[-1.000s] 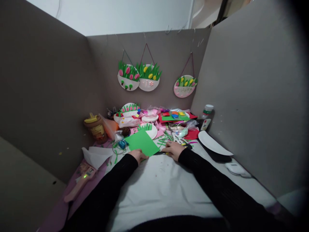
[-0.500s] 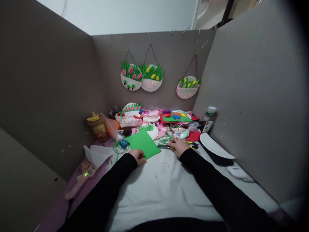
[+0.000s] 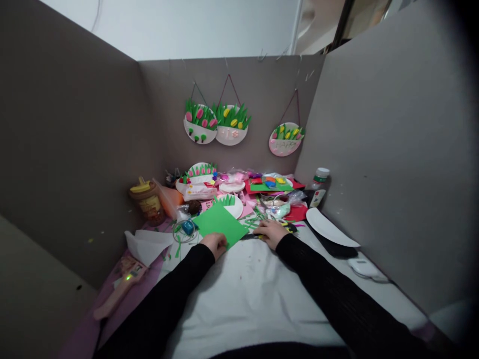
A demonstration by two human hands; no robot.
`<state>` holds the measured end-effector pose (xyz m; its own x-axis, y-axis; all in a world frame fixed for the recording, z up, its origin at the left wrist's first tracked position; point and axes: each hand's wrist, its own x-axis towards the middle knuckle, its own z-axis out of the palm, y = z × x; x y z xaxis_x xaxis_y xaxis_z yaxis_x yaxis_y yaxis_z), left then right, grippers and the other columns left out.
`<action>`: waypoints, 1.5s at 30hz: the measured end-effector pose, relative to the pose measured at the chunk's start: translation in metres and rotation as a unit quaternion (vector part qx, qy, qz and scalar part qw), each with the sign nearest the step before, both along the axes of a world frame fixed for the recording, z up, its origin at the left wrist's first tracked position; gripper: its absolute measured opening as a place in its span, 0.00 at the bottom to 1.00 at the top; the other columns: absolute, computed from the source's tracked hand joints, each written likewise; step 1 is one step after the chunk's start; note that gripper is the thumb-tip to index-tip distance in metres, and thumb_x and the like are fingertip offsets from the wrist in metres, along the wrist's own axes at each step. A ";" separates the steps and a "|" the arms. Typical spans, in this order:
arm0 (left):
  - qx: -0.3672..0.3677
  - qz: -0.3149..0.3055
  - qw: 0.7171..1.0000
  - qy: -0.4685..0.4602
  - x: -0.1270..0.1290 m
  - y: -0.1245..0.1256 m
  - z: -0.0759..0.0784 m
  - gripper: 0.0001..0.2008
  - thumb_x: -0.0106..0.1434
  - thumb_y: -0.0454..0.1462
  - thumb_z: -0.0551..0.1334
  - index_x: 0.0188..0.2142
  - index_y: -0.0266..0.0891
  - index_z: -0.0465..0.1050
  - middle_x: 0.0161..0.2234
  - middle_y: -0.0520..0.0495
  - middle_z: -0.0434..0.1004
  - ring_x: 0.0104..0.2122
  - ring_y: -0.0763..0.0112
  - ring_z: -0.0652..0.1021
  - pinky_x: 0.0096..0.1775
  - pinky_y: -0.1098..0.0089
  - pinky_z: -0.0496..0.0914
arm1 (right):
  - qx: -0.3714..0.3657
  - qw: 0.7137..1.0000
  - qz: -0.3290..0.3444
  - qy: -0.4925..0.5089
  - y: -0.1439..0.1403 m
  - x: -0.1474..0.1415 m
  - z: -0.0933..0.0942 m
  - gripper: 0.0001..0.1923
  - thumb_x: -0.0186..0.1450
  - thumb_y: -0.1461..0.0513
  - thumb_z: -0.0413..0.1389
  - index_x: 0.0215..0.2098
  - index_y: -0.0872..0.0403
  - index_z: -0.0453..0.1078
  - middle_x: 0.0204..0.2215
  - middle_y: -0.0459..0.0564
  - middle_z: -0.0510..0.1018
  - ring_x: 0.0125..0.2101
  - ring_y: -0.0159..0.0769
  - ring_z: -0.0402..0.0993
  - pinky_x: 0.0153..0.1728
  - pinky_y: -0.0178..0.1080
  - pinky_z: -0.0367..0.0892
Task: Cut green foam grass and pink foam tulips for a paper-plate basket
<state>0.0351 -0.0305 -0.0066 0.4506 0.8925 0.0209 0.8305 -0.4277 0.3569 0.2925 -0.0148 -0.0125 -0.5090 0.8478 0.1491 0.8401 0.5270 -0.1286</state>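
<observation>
My left hand (image 3: 216, 244) is closed on the near corner of a green sheet (image 3: 220, 224), which lies slanted over the table. My right hand (image 3: 271, 233) is palm down just right of the sheet, its fingers bent over a dark-bladed tool (image 3: 249, 237) with a bit of yellow. Its grip is mostly hidden, and I cannot tell its exact kind. A black-and-yellow handle (image 3: 290, 227) shows behind the hand; whether it belongs to the same tool is unclear. Thin green paper strips (image 3: 256, 219) lie beyond my fingers. Behind the sheet, a white paper plate (image 3: 235, 209) carries green paper grass.
Three decorated plates, one a tulip plate (image 3: 231, 134), hang on the grey back panel. Craft supplies crowd the rear. A brown cup (image 3: 149, 204) stands left, a bottle (image 3: 318, 189) right. A cut plate (image 3: 329, 227) and white case (image 3: 362, 268) line the right side.
My right hand has shifted slightly toward me, and the dark blade has come a little nearer with it. My left hand still holds the green sheet. The whole view has moved slightly.
</observation>
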 end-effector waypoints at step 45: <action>-0.029 -0.080 0.996 0.032 -0.014 0.000 0.001 0.13 0.50 0.31 0.58 0.35 0.41 0.77 0.32 0.46 0.75 0.29 0.68 0.73 0.34 0.71 0.65 | 0.008 0.999 0.045 -0.017 -0.016 -0.027 0.008 0.16 0.57 0.67 0.50 0.42 0.48 0.70 0.35 0.51 0.70 0.38 0.38 0.60 0.39 0.41 0.52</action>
<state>0.0207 -0.0309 -0.0059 0.5851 0.8085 -0.0626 0.7758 -0.5357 0.3334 0.2659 -0.0312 -0.0047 -0.5878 0.7959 0.1449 0.7929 0.6023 -0.0921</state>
